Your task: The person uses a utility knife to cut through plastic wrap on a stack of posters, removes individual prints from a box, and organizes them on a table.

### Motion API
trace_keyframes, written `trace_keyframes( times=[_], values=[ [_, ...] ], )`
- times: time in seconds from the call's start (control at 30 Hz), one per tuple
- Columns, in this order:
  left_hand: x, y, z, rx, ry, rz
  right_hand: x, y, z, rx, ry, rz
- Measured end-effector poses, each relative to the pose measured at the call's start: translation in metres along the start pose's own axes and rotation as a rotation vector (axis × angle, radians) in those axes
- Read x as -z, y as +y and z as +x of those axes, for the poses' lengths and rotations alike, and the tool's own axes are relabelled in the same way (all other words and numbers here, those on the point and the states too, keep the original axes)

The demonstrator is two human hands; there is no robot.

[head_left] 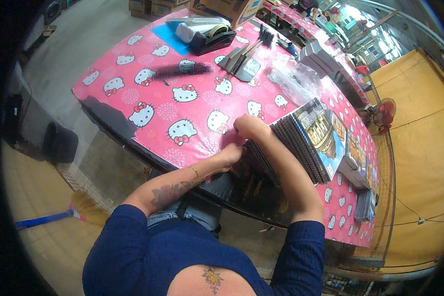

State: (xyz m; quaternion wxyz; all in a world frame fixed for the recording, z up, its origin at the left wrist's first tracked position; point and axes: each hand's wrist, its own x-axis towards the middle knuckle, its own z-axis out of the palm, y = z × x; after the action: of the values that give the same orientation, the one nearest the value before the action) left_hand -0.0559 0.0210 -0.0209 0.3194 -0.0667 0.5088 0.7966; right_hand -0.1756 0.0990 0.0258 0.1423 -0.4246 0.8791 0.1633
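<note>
The pink patterned tablecloth (202,106) is covering the bench before my hands; black coils (185,70) are lying ahead and left of them, with a tape dispenser (213,40) beyond; spiral-bound books (325,135) are sitting stacked just right of my right hand (251,127), a lower dark pile (262,162) showing beside its forearm. Judgement: I am probably handling a bound edge; doing it well is calling for one hand steadying, the other working gently, no loops being bent. My right hand is curling inward over the cloth; my left hand (232,155) is curling nearer my body; fingertips are hiding, so I am unable to tell whether they are parted, meeting or gripping anything.
</note>
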Motion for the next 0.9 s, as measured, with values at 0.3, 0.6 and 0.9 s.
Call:
trace_keyframes(
  times=[0.3,0.6,0.9],
  values=[
    [0.005,-0.004,0.016,0.014,-0.008,-0.027,-0.024,0.001,0.011,0.056,0.059,-0.078],
    [0.051,0.006,-0.031,0.028,-0.096,0.179,0.068,-0.013,0.007,0.116,0.226,0.197],
    [0.131,0.032,-0.058,-0.427,0.416,0.065,0.206,0.180,-0.081,-0.198,0.455,0.993]
  ],
)
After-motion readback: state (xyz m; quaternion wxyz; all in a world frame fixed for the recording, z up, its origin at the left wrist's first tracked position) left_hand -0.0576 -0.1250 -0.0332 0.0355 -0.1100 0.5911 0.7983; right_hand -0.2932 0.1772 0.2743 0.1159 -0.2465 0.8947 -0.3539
